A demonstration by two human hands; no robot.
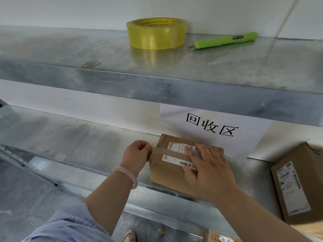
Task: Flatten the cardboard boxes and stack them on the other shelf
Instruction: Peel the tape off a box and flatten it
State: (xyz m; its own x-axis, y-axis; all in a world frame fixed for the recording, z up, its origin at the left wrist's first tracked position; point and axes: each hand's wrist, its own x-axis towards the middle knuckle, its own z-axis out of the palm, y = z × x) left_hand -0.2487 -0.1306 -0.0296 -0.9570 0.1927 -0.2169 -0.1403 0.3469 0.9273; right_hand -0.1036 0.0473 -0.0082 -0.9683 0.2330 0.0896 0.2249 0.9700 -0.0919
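I saw the small box [167, 173] sitting label-up on the lower shelf [87, 142], just below the paper sign [218, 130]. Its long axis seemed to run from the wall under the sign out to the shelf's front edge, but I couldn't be sure. My right hand [208, 165] lay flat on top with its fingers spread, covering the box's right side and part of the label. My left hand [136, 154], below and left of the sign, pinched a tape strip [151, 151] at the box's left edge. The label print was too small to read. A second box [293, 186], below and right of the sign, was cut off by the frame edge.
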